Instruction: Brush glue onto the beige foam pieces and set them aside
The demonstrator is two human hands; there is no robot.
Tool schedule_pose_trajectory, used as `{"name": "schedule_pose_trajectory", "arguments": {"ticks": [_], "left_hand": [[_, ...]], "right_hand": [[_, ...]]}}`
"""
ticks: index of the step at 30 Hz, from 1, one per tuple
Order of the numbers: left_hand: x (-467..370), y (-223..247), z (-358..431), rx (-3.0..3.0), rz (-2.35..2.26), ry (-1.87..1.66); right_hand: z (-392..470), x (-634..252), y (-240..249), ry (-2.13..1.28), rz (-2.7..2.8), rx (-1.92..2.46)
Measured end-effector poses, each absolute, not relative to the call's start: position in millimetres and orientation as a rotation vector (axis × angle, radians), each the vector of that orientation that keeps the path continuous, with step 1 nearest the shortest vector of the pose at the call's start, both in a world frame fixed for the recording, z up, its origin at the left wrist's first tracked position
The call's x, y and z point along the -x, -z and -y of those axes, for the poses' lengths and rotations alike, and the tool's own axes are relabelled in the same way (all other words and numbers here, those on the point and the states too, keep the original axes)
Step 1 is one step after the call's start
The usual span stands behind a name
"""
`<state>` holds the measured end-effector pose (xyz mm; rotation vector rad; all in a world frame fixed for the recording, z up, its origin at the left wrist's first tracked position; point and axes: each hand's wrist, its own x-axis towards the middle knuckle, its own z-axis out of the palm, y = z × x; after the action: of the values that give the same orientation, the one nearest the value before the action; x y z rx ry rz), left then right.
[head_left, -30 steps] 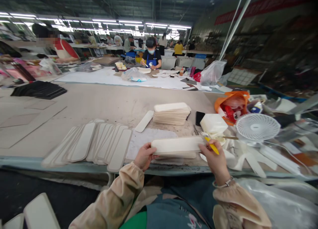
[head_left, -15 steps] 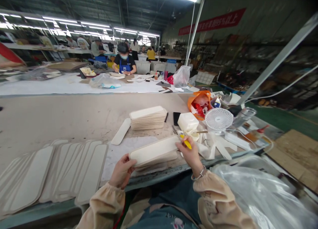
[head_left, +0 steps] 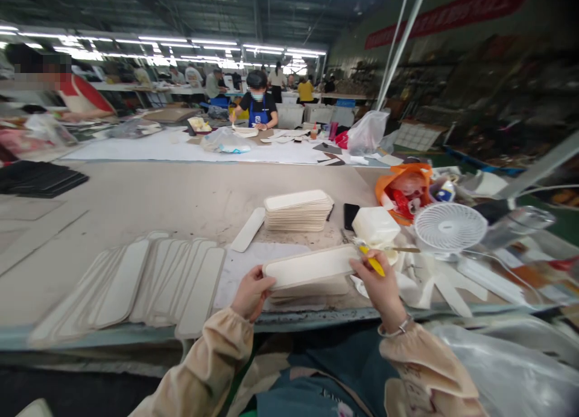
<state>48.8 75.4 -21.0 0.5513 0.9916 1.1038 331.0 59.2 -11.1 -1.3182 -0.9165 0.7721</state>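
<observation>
A long white panel with rounded corners is held between both hands above a low stack of similar panels. My left hand pinches its left end, thumb on top. My right hand grips the right end and also keeps a yellow-handled tool between its fingers. Behind the held panel stands a neat taller stack, and a single panel leans out beside it. Many overlapping panels are fanned out on the left.
At the right are a white fan, an orange bag, a white block-shaped container, a black phone and scraps. Black sheets lie far left. A person in a blue apron works across the table; another person's red sleeve is at left.
The view has swung left, so things appear further right, and a person and black sheets now show at left. Both hands still hold the panel, now slightly more level.
</observation>
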Motion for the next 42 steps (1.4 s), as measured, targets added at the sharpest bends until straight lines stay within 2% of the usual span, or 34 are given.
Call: {"name": "schedule_pose_trajectory", "arguments": {"ticks": [8,17,24,31,38,42], "left_hand": [[-49.0,-1.3,-101.1,-0.724,-1.037,-1.151],[-49.8,-39.4,-200.0,-1.119,-1.170,-1.283],[-53.4,-35.6,-277.7,-1.282,-1.360,-1.263],[-51.4,-30.4,-312.5,-1.583,-1.627,-1.065],[-49.2,-33.3,-308.1,-1.925,-1.717,-0.879],[-54.7,-35.9,-303.4,-2.193,-1.654,-0.616]], "right_hand": [[-86.5,-338.5,2.9,-0.679,1.003,1.341],[-190.1,-339.5,-25.7,-0.345,1.194,1.458],[-265.4,-337.4,-37.4,-0.232,1.255,1.574],[-312.4,-331.4,-24.5,-0.234,1.354,1.647],[-293.2,-340.0,-17.6,-0.120,1.328,1.570],[-226.9,-329.5,-37.7,-0.324,1.187,1.301]]}}
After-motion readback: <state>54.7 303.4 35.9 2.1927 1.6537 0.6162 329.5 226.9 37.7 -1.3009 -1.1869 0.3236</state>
